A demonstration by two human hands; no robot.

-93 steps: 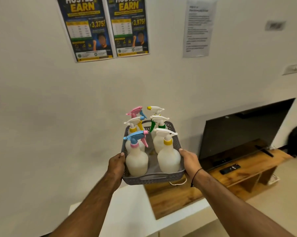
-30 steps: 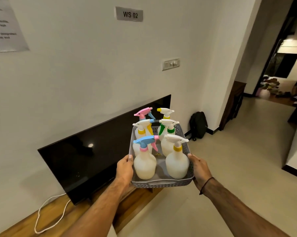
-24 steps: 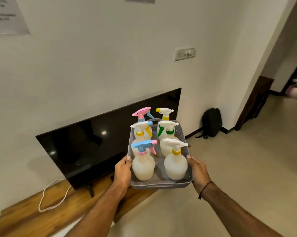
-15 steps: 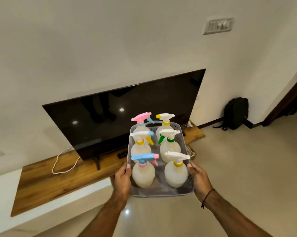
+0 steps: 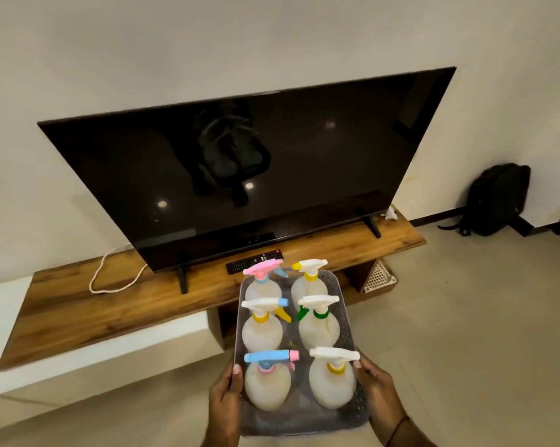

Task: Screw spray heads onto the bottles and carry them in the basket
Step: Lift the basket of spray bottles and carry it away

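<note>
A grey perforated basket [image 5: 348, 330] hangs in the air in front of me, above the floor and the front edge of a wooden TV bench. Several white spray bottles stand upright in it in two rows, each with a spray head on: a blue and pink head [image 5: 270, 356] near left, a white head with a yellow collar [image 5: 334, 354] near right, a green-trimmed head [image 5: 317, 304] behind it, a pink head [image 5: 262, 267] at the far left. My left hand [image 5: 224, 401] grips the basket's left rim near its front corner. My right hand [image 5: 377, 390] grips the right rim.
A large dark TV [image 5: 240, 175] stands on the low wooden bench [image 5: 78, 314], with a black remote [image 5: 240, 263] and a white cable [image 5: 114, 275] on the bench. A black backpack [image 5: 498, 198] leans against the wall at the right. The tiled floor [image 5: 465, 317] stretches to the right.
My view has swung left and tilted down, from the corridor to the TV bench. The basket is held lower and closer to the bench. Both hands keep their hold.
</note>
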